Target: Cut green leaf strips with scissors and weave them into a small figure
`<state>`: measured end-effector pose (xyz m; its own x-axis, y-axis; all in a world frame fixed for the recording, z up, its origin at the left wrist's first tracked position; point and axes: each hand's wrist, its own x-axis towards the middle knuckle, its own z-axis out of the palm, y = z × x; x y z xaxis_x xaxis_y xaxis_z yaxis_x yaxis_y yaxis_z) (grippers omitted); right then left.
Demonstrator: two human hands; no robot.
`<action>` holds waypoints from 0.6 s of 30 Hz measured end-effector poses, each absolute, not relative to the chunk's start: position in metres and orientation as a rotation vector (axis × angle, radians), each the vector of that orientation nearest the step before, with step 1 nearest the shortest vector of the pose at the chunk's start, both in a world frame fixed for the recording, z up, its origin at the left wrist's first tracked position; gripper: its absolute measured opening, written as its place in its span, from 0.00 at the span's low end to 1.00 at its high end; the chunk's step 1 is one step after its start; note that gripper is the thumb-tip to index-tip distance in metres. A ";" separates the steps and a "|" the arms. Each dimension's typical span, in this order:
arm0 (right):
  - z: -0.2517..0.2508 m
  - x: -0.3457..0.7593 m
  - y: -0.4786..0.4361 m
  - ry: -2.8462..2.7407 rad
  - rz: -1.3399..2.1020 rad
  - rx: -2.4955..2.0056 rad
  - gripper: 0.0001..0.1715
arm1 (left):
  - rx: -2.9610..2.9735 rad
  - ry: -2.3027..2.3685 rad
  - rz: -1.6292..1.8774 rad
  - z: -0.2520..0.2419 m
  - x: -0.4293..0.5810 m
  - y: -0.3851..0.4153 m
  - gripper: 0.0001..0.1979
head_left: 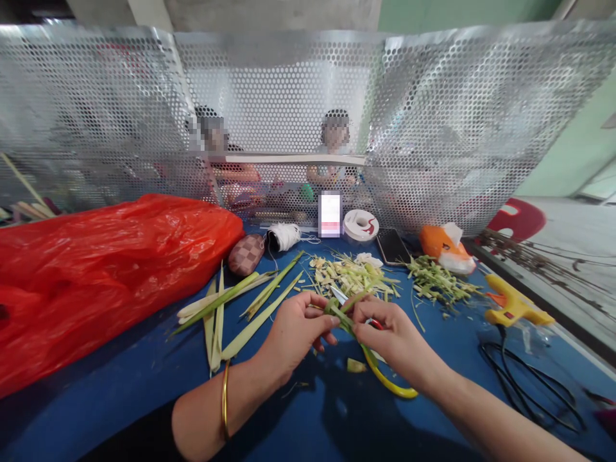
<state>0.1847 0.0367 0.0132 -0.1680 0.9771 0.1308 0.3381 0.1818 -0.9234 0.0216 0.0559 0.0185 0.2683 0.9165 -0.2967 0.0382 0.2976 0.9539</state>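
Note:
My left hand (303, 326) pinches one end of a green leaf strip (342, 316) between thumb and fingers. From the other side my right hand (385, 324) is closed on the same strip, which looks folded or looped between the two hands. Scissors with a yellow handle (392, 384) lie under my right hand; their blade shows just beyond the fingers, and part of them is hidden. A small cut leaf piece (356, 366) rests on the table below. Long pale-green leaves (262, 324) lie left of my left hand.
A heap of leaf scraps (351, 276) and green trimmings (440, 279) lie ahead. A red plastic bag (115, 276) fills the left. Behind are white string (286, 236), a ribbon spool (360, 224), a phone (393, 247), tissues (445, 247); right, a yellow glue gun (514, 305). Two people sit beyond the perforated screen (289, 83).

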 end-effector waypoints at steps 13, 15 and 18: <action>0.017 0.181 0.035 -1.548 1.021 -1.295 0.11 | 1.106 1.152 0.784 0.016 0.024 0.056 0.08; 0.016 0.181 0.035 -1.547 1.027 -1.282 0.11 | 1.141 1.152 0.785 0.014 0.024 0.055 0.08; 0.013 0.181 0.034 -1.546 1.019 -1.268 0.10 | 1.180 1.154 0.804 0.011 0.024 0.055 0.07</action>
<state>0.1808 0.0344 0.0135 -0.1054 0.9869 0.1221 0.2773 0.1471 -0.9494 0.0237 0.0552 0.0111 0.2591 0.9325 -0.2515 0.0871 0.2368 0.9676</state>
